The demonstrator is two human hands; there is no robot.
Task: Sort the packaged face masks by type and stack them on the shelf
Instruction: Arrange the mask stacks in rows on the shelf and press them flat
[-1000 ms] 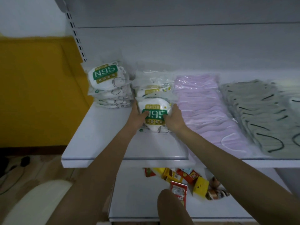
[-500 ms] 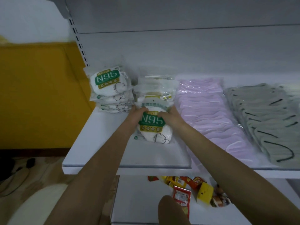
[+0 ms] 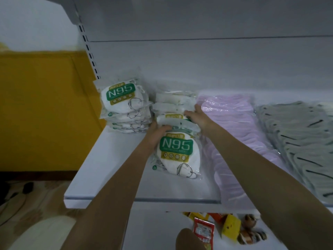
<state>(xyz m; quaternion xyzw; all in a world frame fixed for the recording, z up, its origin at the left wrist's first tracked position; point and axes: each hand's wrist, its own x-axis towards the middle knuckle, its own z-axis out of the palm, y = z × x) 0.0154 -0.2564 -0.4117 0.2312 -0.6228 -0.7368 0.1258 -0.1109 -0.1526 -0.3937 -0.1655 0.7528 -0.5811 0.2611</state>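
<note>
White shelf (image 3: 111, 168), yellow wall (image 3: 45, 109); left fingers (image 3: 164, 128) grip N95 pack (image 3: 178, 152), right fingers (image 3: 189, 112) touch row (image 3: 173, 100).

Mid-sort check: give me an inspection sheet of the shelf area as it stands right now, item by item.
Surface: white shelf, masks laid along it.
Job's things: N95 stack at back left; N95 row beside it; front N95 pack before that row; pink masks, then grey masks to the right.
Clutter: snack packets and a yellow box on the lower shelf.
Grippers: left hand grips the front N95 pack's top; right hand on the N95 row's right edge, grip unclear.
Cables: none certain; a dark object on the floor, far left, too dim to tell.
Surroundings: yellow wall, slotted upright.
</note>
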